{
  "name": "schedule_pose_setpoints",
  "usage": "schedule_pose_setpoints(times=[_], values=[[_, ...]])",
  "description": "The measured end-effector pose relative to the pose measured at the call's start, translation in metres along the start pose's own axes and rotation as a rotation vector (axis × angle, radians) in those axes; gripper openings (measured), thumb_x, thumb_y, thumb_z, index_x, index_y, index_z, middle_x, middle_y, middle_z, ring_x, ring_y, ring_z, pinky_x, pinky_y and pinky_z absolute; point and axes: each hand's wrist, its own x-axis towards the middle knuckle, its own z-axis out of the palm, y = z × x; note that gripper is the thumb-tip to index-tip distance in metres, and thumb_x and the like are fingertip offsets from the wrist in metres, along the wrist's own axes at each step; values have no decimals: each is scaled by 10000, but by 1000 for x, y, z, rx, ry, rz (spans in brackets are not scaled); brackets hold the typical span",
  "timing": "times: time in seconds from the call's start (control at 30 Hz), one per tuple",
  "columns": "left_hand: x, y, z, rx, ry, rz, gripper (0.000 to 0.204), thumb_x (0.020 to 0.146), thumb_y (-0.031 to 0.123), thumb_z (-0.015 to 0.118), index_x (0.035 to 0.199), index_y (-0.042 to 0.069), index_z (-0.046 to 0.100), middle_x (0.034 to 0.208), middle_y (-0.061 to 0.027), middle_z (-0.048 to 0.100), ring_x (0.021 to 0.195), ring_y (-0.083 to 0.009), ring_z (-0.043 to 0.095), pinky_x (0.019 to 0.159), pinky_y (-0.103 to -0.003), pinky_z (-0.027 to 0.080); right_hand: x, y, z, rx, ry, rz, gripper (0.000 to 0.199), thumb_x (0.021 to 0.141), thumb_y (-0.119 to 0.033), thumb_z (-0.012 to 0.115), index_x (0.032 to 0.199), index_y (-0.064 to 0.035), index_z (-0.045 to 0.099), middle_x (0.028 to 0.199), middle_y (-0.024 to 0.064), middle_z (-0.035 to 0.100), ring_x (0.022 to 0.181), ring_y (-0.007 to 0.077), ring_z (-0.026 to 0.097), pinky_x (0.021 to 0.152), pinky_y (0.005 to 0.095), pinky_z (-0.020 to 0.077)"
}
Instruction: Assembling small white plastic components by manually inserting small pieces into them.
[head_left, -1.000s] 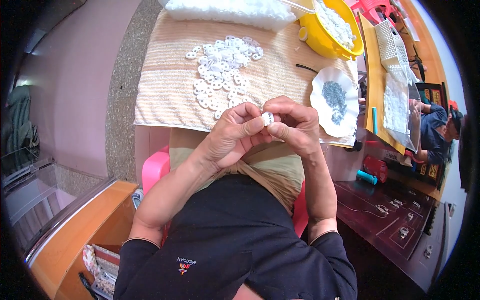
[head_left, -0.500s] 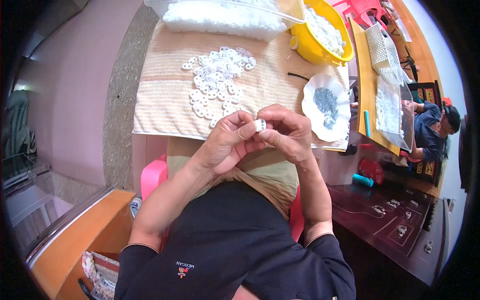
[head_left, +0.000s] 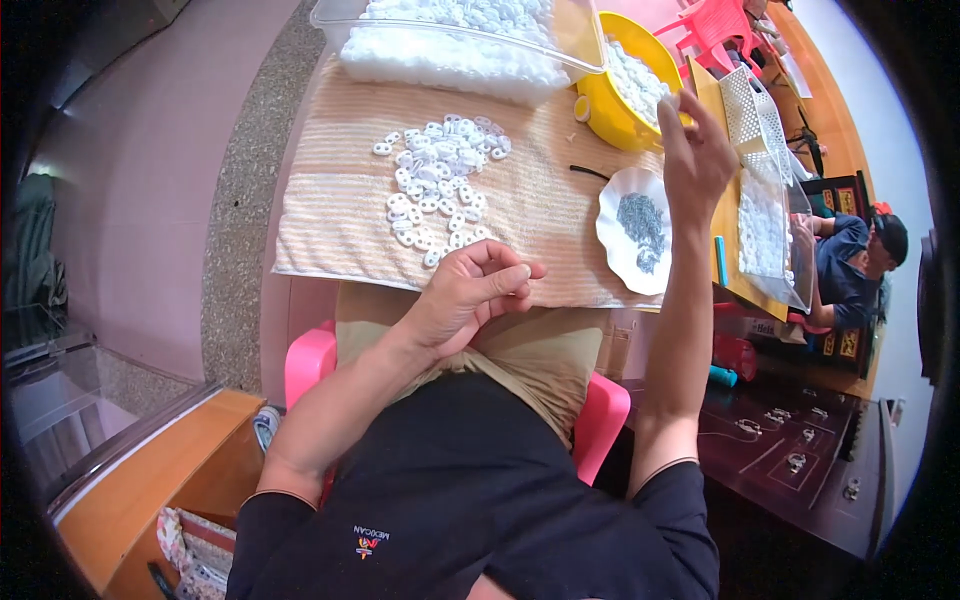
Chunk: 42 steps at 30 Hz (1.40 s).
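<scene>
My left hand (head_left: 472, 292) is over the towel's front edge, thumb pressed against its curled fingers. Whatever lies between the fingertips, if anything, is hidden. Just behind it spreads a loose pile of small white oval plastic pieces with two holes (head_left: 440, 180). My right hand (head_left: 697, 158) is raised at the far right beside the rim of a yellow bucket (head_left: 597, 118), which holds many white pieces (head_left: 632, 78). Its thumb and fingertips are bent together, and no held thing can be made out. Below this hand stands a white scalloped dish (head_left: 612, 245) with small dark grey metal bits (head_left: 642, 225).
A clear plastic bin (head_left: 330, 22) full of white pieces stands at the back of the striped towel (head_left: 330, 215). A thin black stick (head_left: 588, 172) lies near the dish. To the right, another person (head_left: 850, 265) sits by a second clear bin (head_left: 790, 270) on a wooden table.
My hands have parted. The right one has moved away and to the right, up to the yellow bucket; the left stays near the towel's edge. The white piece between them no longer shows.
</scene>
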Motion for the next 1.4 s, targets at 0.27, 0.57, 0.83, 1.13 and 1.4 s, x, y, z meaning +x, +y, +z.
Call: schedule_pose_setpoints(times=[0.27,0.57,0.83,1.13,1.4], values=[[1,-4,0,130,39,44,68,871,20,647,917,29,598,1010,-130,657,760,-109,624,703,-247,548,-60,2,34,118,-694,104,217,804,-80,719,1001,-5,669,743,19,615,635,62,517,588,231,443],[4,-15,-6,486,50,102,95,850,53,689,899,35,610,874,-22,640,760,-57,580,714,-207,479,-94,-19,64,-45,-927,-45,262,774,-195,695,975,-27,683,914,123,667,759,281,645,674,359,500],[5,-20,-9,575,91,150,98,855,65,689,912,33,616,847,19,621,781,-39,565,720,-205,471,-96,-24,73,-161,-942,-73,270,767,-237,716,979,-73,691,898,97,655,770,289,647,678,364,498],[5,-25,-9,768,75,162,101,840,71,697,886,12,629,857,17,625,776,-52,568,704,-211,477,-100,-27,68,-252,-804,-97,201,832,-209,632,973,-75,681,991,118,642,849,345,636,757,423,498],[-6,-13,6,1032,1,51,158,795,132,698,841,-7,637,757,-47,634,744,-83,591,666,-268,477,-100,-36,59,-31,-1084,-53,328,721,-166,758,1016,-44,683,930,90,633,668,193,588,620,314,476]])
